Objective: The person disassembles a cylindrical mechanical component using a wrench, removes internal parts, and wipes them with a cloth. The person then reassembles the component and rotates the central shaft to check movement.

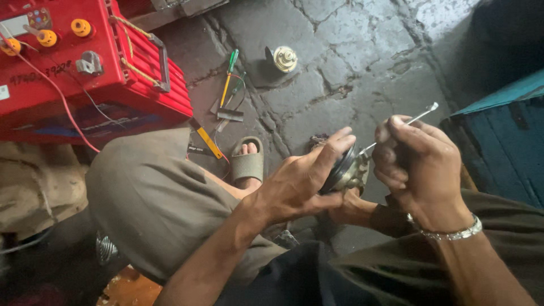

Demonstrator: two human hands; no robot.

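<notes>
- One head-worn camera looked steeply down from above a crouched person's lap.
- It sat close to the left hand [300, 181] and right hand [419, 164], which filled the lower middle.
- Beyond lay stone floor [351, 62], with a red battery [85, 68] at upper left.

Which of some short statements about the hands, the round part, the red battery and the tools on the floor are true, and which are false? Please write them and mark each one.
1. The left hand holds a round dark part. True.
2. The right hand is empty. False: it grips a thin metal tool whose tip sticks out above the hand.
3. The red battery stands at the upper left on the stone floor. True.
4. The green-handled screwdriver is held in a hand. False: it lies on the floor beside the battery.
5. A second round part lies on the floor. True.
</notes>
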